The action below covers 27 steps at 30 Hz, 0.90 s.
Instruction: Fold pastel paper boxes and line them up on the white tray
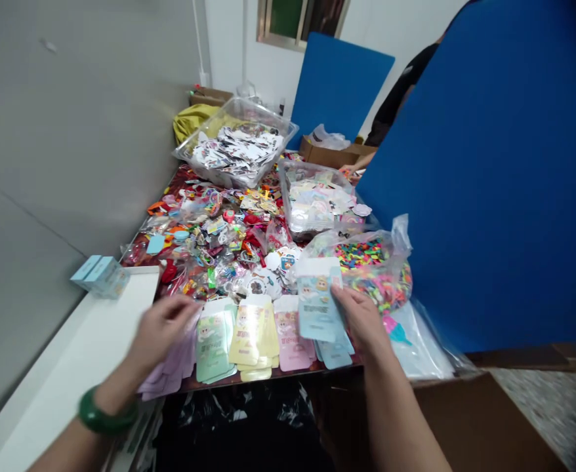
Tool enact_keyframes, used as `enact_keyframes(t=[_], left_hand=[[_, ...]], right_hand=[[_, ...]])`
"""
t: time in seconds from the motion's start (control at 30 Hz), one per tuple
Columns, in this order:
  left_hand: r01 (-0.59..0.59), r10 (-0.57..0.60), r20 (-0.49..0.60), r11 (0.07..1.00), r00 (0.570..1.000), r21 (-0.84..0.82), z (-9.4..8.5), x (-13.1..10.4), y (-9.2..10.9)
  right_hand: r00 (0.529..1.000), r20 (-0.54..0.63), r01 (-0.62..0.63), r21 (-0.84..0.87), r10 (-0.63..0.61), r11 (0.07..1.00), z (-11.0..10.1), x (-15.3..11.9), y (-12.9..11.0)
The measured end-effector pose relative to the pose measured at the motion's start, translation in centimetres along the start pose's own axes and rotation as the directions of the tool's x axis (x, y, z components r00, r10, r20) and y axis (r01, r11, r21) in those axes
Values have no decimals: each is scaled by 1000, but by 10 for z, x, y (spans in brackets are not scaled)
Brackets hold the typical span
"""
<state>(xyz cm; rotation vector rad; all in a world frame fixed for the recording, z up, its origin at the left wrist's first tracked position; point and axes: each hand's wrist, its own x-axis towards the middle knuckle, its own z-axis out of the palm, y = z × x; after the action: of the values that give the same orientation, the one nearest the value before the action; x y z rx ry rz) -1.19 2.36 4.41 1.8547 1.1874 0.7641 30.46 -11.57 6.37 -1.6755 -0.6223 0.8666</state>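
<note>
My right hand (364,321) pinches a light blue printed card pouch (320,305) by its right edge, tilted up above a stack of blue pouches (336,351). My left hand (164,331), slightly blurred and with a green bangle (105,412) on its wrist, has its fingers drawn together over purple pouches (170,367). Anything between those fingertips is too small to make out. Between my hands, along the table's front edge, lie overlapping green pouches (213,341), yellow pouches (251,334) and pink pouches (292,334).
Small colourful trinkets (219,229) cover the table behind. Clear tubs of paper cutouts (239,154) and stickers (317,196) stand farther back. A bag of bright pieces (367,262) sits right, beside a large blue panel (489,196). A person's arm (401,85) shows behind it.
</note>
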Motion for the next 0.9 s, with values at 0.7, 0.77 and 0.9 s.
enact_keyframes(t=[0.7, 0.77, 0.9], left_hand=[[600, 56, 617, 177, 785, -780, 67, -14, 13], [571, -34, 580, 233, 814, -787, 67, -13, 17], [484, -177, 451, 321, 875, -814, 73, -10, 22]], right_hand=[[796, 525, 113, 361, -302, 926, 133, -9, 7], [796, 479, 196, 374, -369, 907, 132, -8, 13], [815, 409, 319, 273, -410, 908, 132, -6, 20]])
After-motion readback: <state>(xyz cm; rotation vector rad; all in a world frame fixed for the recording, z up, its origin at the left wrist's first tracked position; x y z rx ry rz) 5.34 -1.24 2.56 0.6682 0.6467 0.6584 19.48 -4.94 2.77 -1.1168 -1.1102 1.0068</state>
